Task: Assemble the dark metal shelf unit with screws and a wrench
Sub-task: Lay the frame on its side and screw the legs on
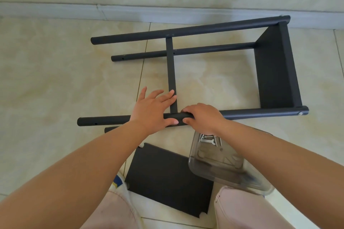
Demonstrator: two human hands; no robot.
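Tiled floor (55, 80) fills most of the frame, baseboard (167, 13) running across the top.

Shelf unit (275, 65) lies on its side, centre to upper right: four dark tubes running left-right, one shelf panel already fixed at the right end, a thin crossbar (171, 72) in the middle. Laid flat probably so the joints can be reached from above.

Loose shelf panel (167, 178) lies flat on the floor at bottom centre, between the person's knees, not yet fitted and close by for the next step.

Clear plastic tray (214, 163), lower right of centre, tilted and resting partly on the right knee. It holds the wrench (209, 141) and some screws (201, 136) at its upper end, right under the right wrist, so hardware is in easy reach.

Nearest tube (251, 113) runs across mid-frame; both hands are on it where the crossbar meets it.

Left hand (154, 109): fingers straight, spread flat over the tube and crossbar end, thumb under the tube. Grip wide, pressing rather than clasping, likely steadying the joint.

Right hand (202, 119): fingers curled over the tube, thumb below. Grip closed around the tube, likely turning or lining it up with the crossbar. No tool in either hand.
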